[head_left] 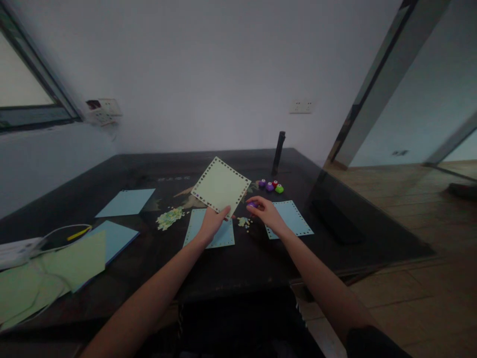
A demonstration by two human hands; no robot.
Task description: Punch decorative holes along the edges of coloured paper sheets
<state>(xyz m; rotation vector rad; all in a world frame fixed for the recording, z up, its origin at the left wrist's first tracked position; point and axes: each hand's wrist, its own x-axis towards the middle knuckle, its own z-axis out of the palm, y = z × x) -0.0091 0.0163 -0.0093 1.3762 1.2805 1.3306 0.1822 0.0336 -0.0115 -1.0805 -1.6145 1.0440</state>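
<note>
My left hand pinches a corner of a pale green paper square with punched holes along its edges, holding it tilted above the dark table. My right hand is closed on a small purple hole punch right beside that corner. Under my left hand lies a blue punched sheet. Another blue punched sheet lies by my right wrist. Small piles of paper confetti sit on the table near the sheets.
Three little punches, purple, red and green, stand behind my right hand next to a dark upright post. Plain blue sheets and green sheets lie at the left, with a yellow pen. The table edge runs along the right.
</note>
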